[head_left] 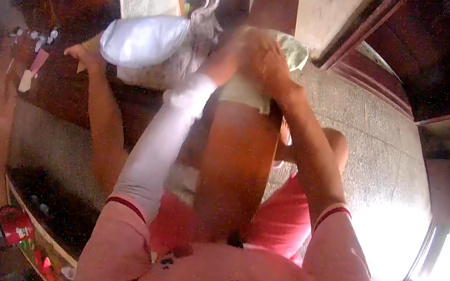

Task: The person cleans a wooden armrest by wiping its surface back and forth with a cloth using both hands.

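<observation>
A wooden bench (pixel 239 157) runs lengthwise between my legs. A pale greenish-white cloth (pixel 247 96) lies across it, and its far corner spreads past the right edge. Over this cloth my left hand (pixel 226 63) and my right hand (pixel 269 65) come together, touching or nearly so. Both are smeared by motion. The fingers overlap above the cloth, so whether they grip it or press on it is unclear. Just left of my left hand stands a patterned grey-white bag (pixel 159 74) with its top open.
Papers or a notebook (pixel 153 0) stick out of the bag. At left, another person's hand (pixel 89 58) holds a yellowish flat thing by a dark wooden table (pixel 69 86). A pink-and-white object (pixel 33 70) lies there. A red container (pixel 15 225) is at lower left.
</observation>
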